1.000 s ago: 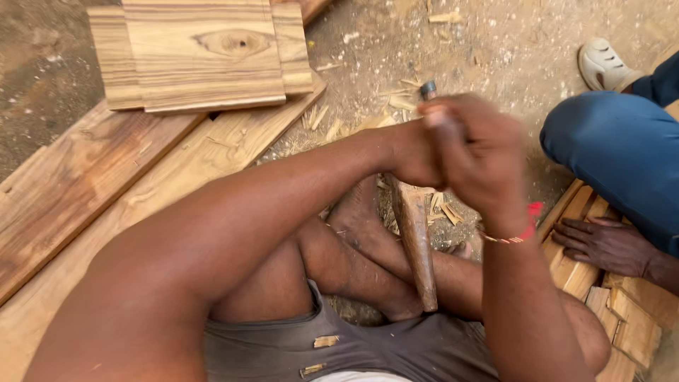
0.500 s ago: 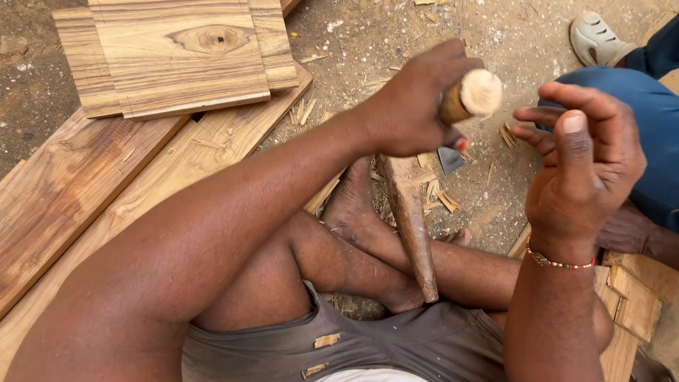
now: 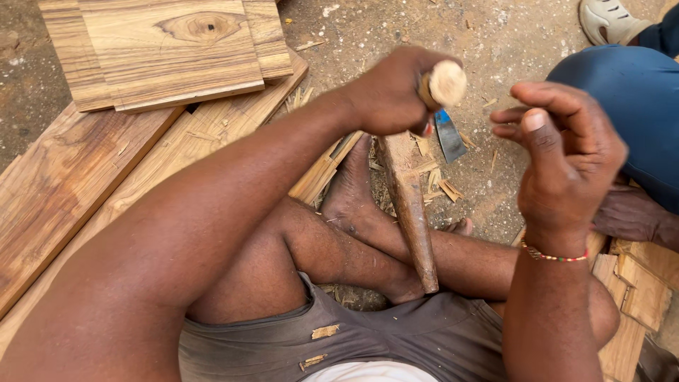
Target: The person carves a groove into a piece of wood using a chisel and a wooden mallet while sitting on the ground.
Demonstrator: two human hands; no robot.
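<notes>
My left hand (image 3: 390, 93) is closed around the pale wooden handle of a chisel (image 3: 444, 85), whose blue-grey metal blade (image 3: 450, 134) points down toward the ground. Just under the blade lies a long tapered piece of wood (image 3: 410, 209), resting across my crossed legs with my bare foot (image 3: 350, 191) beside it. My right hand (image 3: 566, 152) hovers to the right of the chisel, fingers apart and curled, holding nothing. A beaded bracelet sits on that wrist.
Wide planks (image 3: 78, 177) lie on the left, with a squared knotted board (image 3: 170, 49) stacked on top. Wood chips litter the dirt (image 3: 396, 35). Another person in blue trousers (image 3: 629, 106) sits at right, their hand (image 3: 629, 212) on small wooden blocks (image 3: 640, 283).
My two hands were clasped together over the tool; the right hand has let go and moved off to the right, open. The left hand keeps the chisel above the tapered wood.
</notes>
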